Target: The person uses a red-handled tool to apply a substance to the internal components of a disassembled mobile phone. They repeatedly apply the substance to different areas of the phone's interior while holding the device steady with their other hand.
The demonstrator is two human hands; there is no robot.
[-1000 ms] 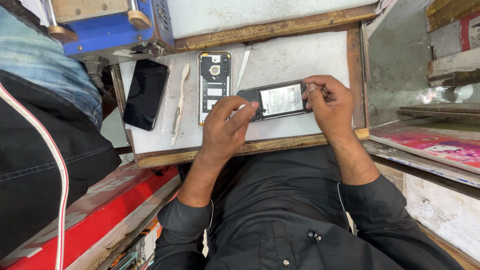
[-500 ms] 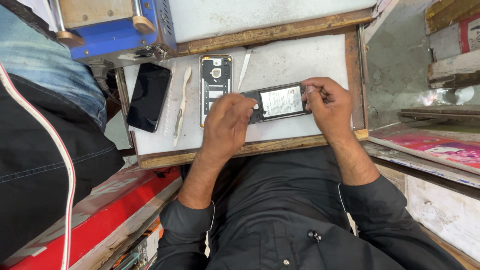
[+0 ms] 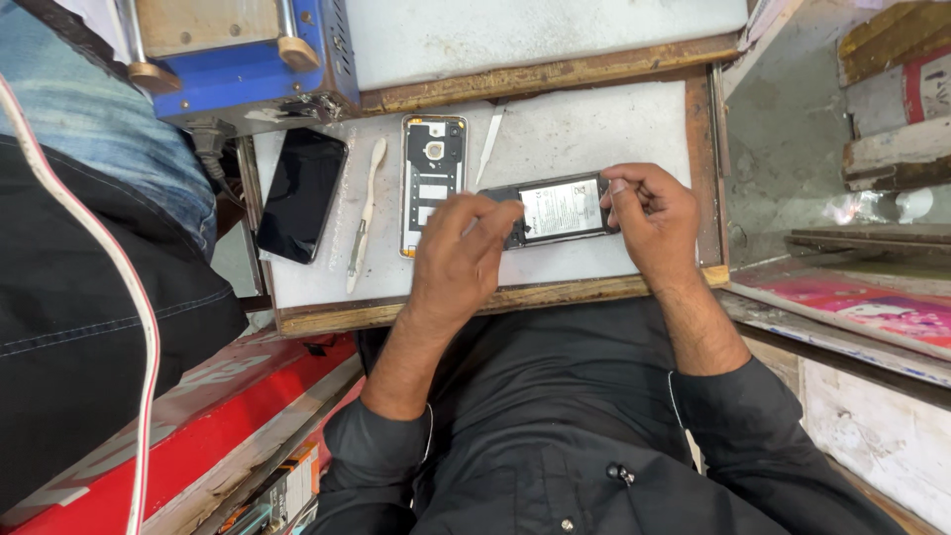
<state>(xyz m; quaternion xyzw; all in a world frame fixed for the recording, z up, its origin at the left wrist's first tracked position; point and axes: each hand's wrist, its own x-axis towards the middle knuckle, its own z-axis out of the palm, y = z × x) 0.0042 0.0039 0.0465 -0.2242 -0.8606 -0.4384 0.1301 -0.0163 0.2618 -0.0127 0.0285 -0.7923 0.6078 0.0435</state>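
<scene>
- The opened black smartphone with its back removed point(image 3: 560, 210) lies flat at about the centre of the white, scuffed tabletop point(image 3: 594, 129), long side running from 9 to 3 o'clock; a pale rectangular battery label fills its middle.
- The right hand point(image 3: 659, 220) grips the phone's 3 o'clock end, thumb and fingers pinched together on its edge.
- The left hand point(image 3: 461, 258) sits at the phone's 9 o'clock end, fingers curled loosely and their tips touching the phone's corner; whether it clamps the phone I cannot tell.
- At 9 o'clock of the phone, just beside the left hand, lies a rectangular phone back cover with a silvery rim and dark inner face point(image 3: 433, 178), a round camera hole near its 12 o'clock end.
- Further toward 9 o'clock rests a slim cream plastic pry tool with a rounded spoon-like tip point(image 3: 363, 210).
- Beyond it, at the tabletop's 9 o'clock edge, a glossy black rectangular glass screen panel point(image 3: 301, 193) lies tilted.
- A thin white pointed strip point(image 3: 491, 145) lies at 11 o'clock of the phone.
- A worn wooden frame point(image 3: 515, 295) borders the tabletop.
- A blue metal box-shaped machine point(image 3: 248, 69) stands at 10 o'clock.
</scene>
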